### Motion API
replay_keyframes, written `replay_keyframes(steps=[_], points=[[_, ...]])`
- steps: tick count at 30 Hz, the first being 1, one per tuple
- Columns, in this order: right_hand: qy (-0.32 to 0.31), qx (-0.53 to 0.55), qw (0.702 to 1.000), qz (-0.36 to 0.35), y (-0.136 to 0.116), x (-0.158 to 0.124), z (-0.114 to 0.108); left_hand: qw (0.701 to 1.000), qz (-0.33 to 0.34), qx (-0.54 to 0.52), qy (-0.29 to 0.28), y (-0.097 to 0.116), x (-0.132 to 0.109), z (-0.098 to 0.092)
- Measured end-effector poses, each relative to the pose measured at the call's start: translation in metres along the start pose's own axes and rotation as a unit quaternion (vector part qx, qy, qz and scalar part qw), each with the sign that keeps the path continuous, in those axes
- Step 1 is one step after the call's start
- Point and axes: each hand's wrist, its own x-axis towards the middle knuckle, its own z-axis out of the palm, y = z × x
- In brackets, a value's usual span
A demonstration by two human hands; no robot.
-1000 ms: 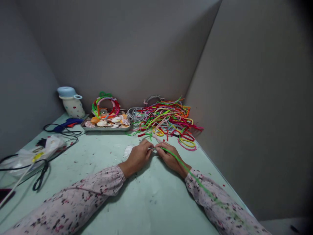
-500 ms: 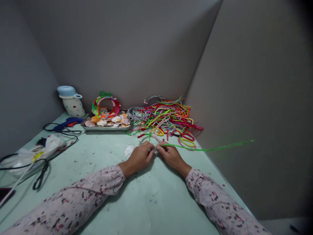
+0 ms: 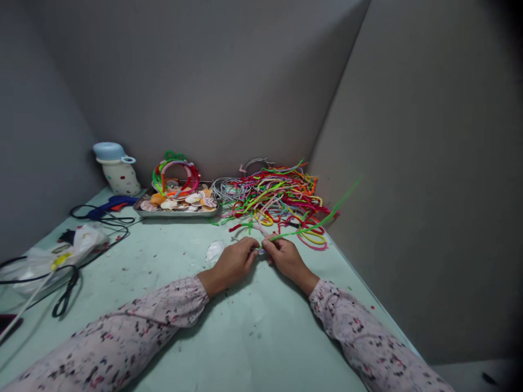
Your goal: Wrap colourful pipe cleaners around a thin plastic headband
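Note:
A long green pipe cleaner [image 3: 330,213] is pinched in my right hand [image 3: 288,261], its loose length slanting up to the right over the pile. My left hand [image 3: 233,262] is closed, thumb against fingertips, on a thin pale purple-grey strand [image 3: 260,251], probably another pipe cleaner. This strand shows in the small gap between both hands; the rest of it is hidden by my fingers. The two hands nearly meet above the table, just in front of the loose pipe cleaners. A flat whitish piece [image 3: 214,251] lies left of my left hand.
Many coloured pipe cleaners [image 3: 281,190] lie heaped at the back. Beside them a metal tray [image 3: 180,215] holds seashells [image 3: 171,204] and pipe-cleaner rings [image 3: 157,177]. At left are a bottle [image 3: 118,173], a blue glue gun [image 3: 112,206], black cable [image 3: 71,291] and a plastic bag [image 3: 84,242].
The green pipe cleaner's free end has swung upward and back, from nearly level to a steep slant. Both hands have stayed in almost the same place, still closed.

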Motion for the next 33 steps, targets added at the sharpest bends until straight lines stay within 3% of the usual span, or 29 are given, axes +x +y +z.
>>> replay_keyframes(steps=[18,33], points=[[0.001,-0.046,0.999,0.029,-0.0014,-0.0007,-0.0003,0.999,0.034,0.031,-0.003,-0.0044,-0.0012,0.0019],[-0.026,-0.047,0.998,0.02,-0.0004,-0.0005,-0.0002,1.0,0.011,0.017,0.014,-0.0026,-0.0014,0.0018]])
